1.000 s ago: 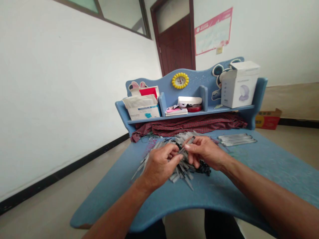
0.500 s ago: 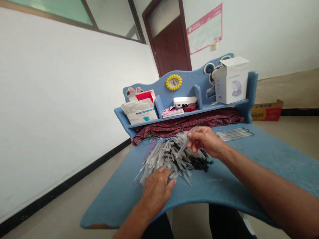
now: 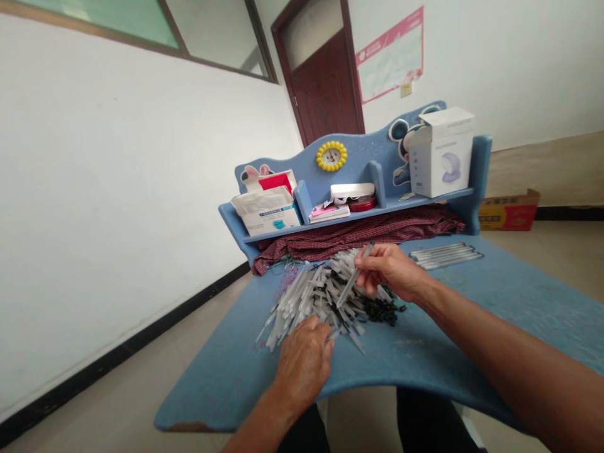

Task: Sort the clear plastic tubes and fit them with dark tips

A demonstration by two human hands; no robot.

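Note:
A heap of grey plastic tubes (image 3: 311, 292) lies on the blue desk (image 3: 425, 352), with small black parts (image 3: 380, 309) at its right side. My right hand (image 3: 389, 270) is closed on one grey tube (image 3: 352, 280), held slanting above the heap. Knuckles up, my left hand (image 3: 304, 358) rests at the heap's near edge. Its fingertips are curled onto the tubes there; what they hold, if anything, is hidden.
A row of finished tubes (image 3: 446, 256) lies at the desk's right back. A red checked cloth (image 3: 358, 234) sits under the blue shelf (image 3: 358, 214), which carries a white box (image 3: 441, 160), papers and a yellow clock (image 3: 331, 155). A cardboard box (image 3: 509, 209) stands on the floor.
My left hand left the tube both hands held and dropped to the heap's near edge. The right hand kept the tube, lifting it slightly back. The view shifted a little.

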